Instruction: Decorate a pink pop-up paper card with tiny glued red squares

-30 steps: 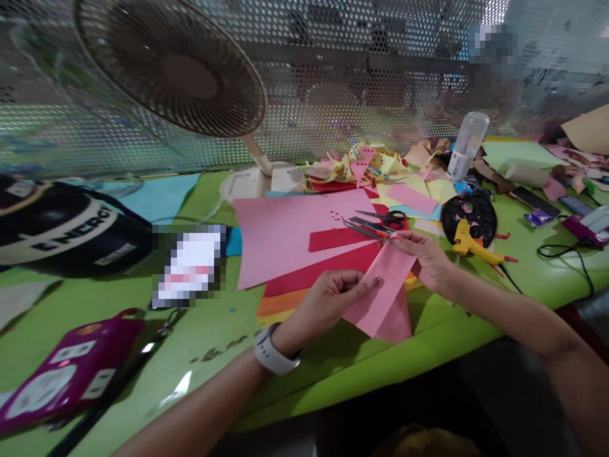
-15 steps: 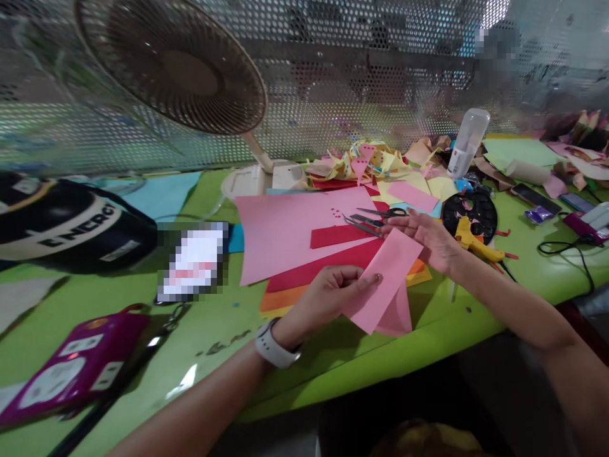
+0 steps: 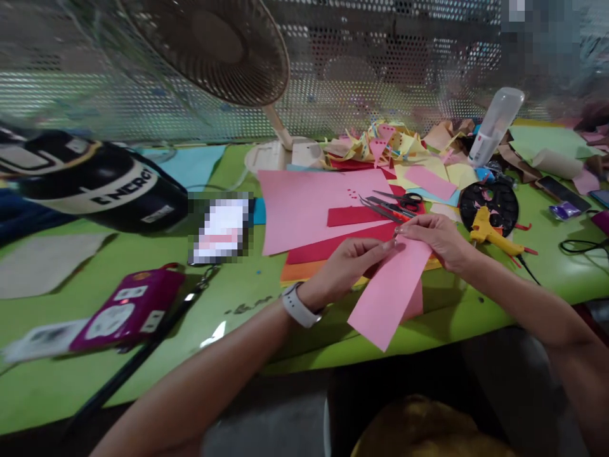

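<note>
A pink paper strip (image 3: pixel 390 295) is pinched near its upper end by both hands and hangs toward the table's front edge. My left hand (image 3: pixel 349 263), with a white watch on its wrist, closes on the strip's left side. On the top right corner, my right hand (image 3: pixel 440 240) holds with thumb and fingers together. Another pink piece (image 3: pixel 415 301) shows behind the strip; whether they are joined I cannot tell. Just beyond the hands lie black scissors (image 3: pixel 404 200), a red paper strip (image 3: pixel 354 216) and a large pink sheet (image 3: pixel 304 203), over red and orange sheets (image 3: pixel 304 270).
A yellow glue gun (image 3: pixel 495 235) rests by a black round tray (image 3: pixel 507 202) on the right. Paper scraps (image 3: pixel 380 146) and a clear bottle (image 3: pixel 497 127) stand behind. At left are a fan (image 3: pixel 214 44), a black bag (image 3: pixel 118 184) and a purple power strip (image 3: pixel 130 308).
My right hand has gone from spread fingers to pinching the strip's top. My left hand has slid up to the same end. The view has shifted, so things appear further right.
</note>
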Available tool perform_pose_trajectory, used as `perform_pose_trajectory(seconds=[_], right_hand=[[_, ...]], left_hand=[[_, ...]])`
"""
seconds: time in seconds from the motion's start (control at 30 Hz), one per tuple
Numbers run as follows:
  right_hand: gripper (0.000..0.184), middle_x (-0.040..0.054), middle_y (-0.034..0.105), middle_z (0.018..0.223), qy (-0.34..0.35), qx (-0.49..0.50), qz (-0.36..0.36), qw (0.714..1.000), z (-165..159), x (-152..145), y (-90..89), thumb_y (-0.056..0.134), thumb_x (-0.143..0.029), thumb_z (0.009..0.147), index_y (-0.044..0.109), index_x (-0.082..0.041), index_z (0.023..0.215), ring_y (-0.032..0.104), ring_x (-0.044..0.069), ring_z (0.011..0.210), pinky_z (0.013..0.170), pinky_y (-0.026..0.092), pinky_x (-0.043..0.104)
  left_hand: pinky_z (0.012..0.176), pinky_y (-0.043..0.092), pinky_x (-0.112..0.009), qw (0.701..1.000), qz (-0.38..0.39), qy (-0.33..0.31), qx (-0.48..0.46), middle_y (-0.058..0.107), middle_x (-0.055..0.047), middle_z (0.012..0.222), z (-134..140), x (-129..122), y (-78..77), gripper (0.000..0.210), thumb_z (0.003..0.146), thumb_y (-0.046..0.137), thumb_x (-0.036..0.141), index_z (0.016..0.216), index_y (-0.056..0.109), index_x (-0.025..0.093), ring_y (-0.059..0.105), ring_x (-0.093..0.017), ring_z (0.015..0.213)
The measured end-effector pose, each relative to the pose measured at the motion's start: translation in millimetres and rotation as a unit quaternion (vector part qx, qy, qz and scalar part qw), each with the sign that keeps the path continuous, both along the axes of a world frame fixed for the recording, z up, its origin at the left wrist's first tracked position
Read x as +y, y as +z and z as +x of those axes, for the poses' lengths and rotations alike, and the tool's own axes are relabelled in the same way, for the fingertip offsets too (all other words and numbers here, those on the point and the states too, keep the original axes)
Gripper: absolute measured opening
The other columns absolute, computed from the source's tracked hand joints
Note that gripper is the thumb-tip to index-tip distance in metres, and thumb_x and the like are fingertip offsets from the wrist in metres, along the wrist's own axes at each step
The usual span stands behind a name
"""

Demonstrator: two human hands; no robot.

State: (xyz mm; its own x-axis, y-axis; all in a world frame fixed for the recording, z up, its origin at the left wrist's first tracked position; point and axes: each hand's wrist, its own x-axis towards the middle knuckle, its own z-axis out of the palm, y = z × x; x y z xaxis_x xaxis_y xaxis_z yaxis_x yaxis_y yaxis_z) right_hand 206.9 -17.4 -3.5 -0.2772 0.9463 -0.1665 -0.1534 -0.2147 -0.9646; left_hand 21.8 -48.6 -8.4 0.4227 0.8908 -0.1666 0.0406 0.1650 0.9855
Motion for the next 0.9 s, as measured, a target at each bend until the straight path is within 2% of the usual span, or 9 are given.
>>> perform_pose_trajectory(seconds=[0.13, 0.27, 0.43, 0.5, 0.57, 0.67, 0.77, 0.83, 0.9], right_hand=[[0.014, -0.001, 0.068, 0.062, 0.012, -0.029, 0.049, 0.998, -5, -4, -0.9, 0.083, -0.033, 0.06, 0.074, -0.022, 0.061, 0.055, 0.01, 0.056, 0.056, 0.041, 0.026], [0.012, -0.0018, 0.067, 0.06, -0.004, -0.035, 0.072, 0.997, -2, -4, 1.9, 0.08, -0.032, 0.063, 0.074, -0.022, 0.061, 0.052, 0.01, 0.052, 0.053, 0.039, 0.026], [0.005, -0.0023, 0.07, 0.062, -0.132, -0.004, 0.118, 0.984, 31, 23, 16.1, 0.078, -0.024, 0.062, 0.074, -0.022, 0.061, 0.056, 0.009, 0.053, 0.052, 0.042, 0.024], [0.003, -0.0032, 0.072, 0.063, -0.2, 0.019, 0.149, 0.968, 49, 39, 20.5, 0.075, -0.021, 0.064, 0.074, -0.02, 0.062, 0.06, 0.008, 0.056, 0.056, 0.045, 0.023], [0.008, -0.004, 0.074, 0.068, -0.264, 0.063, 0.177, 0.946, 61, 54, 20.1, 0.069, -0.021, 0.07, 0.072, -0.02, 0.063, 0.066, 0.009, 0.066, 0.063, 0.046, 0.025], [0.006, -0.0042, 0.076, 0.08, -0.285, 0.131, 0.123, 0.942, 63, 63, 9.6, 0.072, -0.028, 0.071, 0.07, -0.023, 0.073, 0.07, 0.014, 0.082, 0.067, 0.051, 0.026], [0.019, -0.0031, 0.075, 0.091, -0.266, 0.136, 0.079, 0.951, 50, 56, -2.7, 0.076, -0.035, 0.07, 0.068, -0.025, 0.084, 0.068, 0.016, 0.094, 0.07, 0.055, 0.026], [0.023, -0.0023, 0.074, 0.097, -0.249, 0.133, 0.067, 0.957, 39, 46, -5.1, 0.077, -0.038, 0.07, 0.067, -0.026, 0.086, 0.067, 0.018, 0.1, 0.072, 0.055, 0.027], [0.024, -0.0023, 0.073, 0.099, -0.238, 0.149, 0.055, 0.958, 31, 36, -2.5, 0.078, -0.038, 0.069, 0.068, -0.026, 0.086, 0.066, 0.018, 0.102, 0.075, 0.055, 0.027]], left_hand=[[0.043, 0.027, -0.021, 0.998, 0.057, 0.012, 0.034, 0.043, 0.005, 0.05, 3, 2, -0.9, 0.046, 0.079, 0.066, 0.055, 0.054, 0.053, 0.018, 0.035, -0.007, 0.047], [0.046, 0.035, -0.021, 0.995, 0.09, 0.013, 0.051, 0.05, 0.003, 0.052, 1, 0, -3.3, 0.04, 0.08, 0.065, 0.051, 0.059, 0.061, 0.017, 0.042, -0.008, 0.048], [0.057, 0.054, -0.027, 0.999, 0.026, -0.011, 0.025, 0.071, -0.004, 0.066, -11, -1, -0.3, 0.034, 0.076, 0.072, 0.05, 0.072, 0.071, 0.016, 0.067, -0.016, 0.06], [0.062, 0.059, -0.032, 0.999, -0.01, -0.044, 0.01, 0.076, -0.008, 0.073, -20, 2, 1.7, 0.037, 0.075, 0.074, 0.053, 0.077, 0.074, 0.015, 0.072, -0.021, 0.066], [0.065, 0.061, -0.035, 0.999, -0.004, -0.038, 0.012, 0.076, -0.009, 0.072, -27, 8, 1.5, 0.038, 0.072, 0.076, 0.053, 0.077, 0.075, 0.015, 0.073, -0.022, 0.065], [0.073, 0.061, -0.036, 0.998, 0.024, 0.062, -0.009, 0.077, -0.009, 0.079, -31, 17, -5.0, 0.041, 0.076, 0.073, 0.056, 0.085, 0.074, 0.016, 0.074, -0.023, 0.073], [0.096, 0.054, -0.04, 0.984, 0.099, 0.143, -0.043, 0.072, -0.012, 0.118, -29, 23, -15.7, 0.047, 0.081, 0.07, 0.054, 0.113, 0.067, 0.019, 0.067, -0.026, 0.111], [0.104, 0.048, -0.041, 0.979, 0.14, 0.134, -0.066, 0.062, -0.012, 0.136, -27, 23, -21.2, 0.058, 0.078, 0.074, 0.052, 0.126, 0.06, 0.024, 0.055, -0.028, 0.128], [0.104, 0.048, -0.042, 0.983, 0.137, 0.07, -0.098, 0.059, -0.013, 0.138, -27, 19, -22.8, 0.068, 0.074, 0.076, 0.057, 0.132, 0.056, 0.026, 0.053, -0.031, 0.13]])
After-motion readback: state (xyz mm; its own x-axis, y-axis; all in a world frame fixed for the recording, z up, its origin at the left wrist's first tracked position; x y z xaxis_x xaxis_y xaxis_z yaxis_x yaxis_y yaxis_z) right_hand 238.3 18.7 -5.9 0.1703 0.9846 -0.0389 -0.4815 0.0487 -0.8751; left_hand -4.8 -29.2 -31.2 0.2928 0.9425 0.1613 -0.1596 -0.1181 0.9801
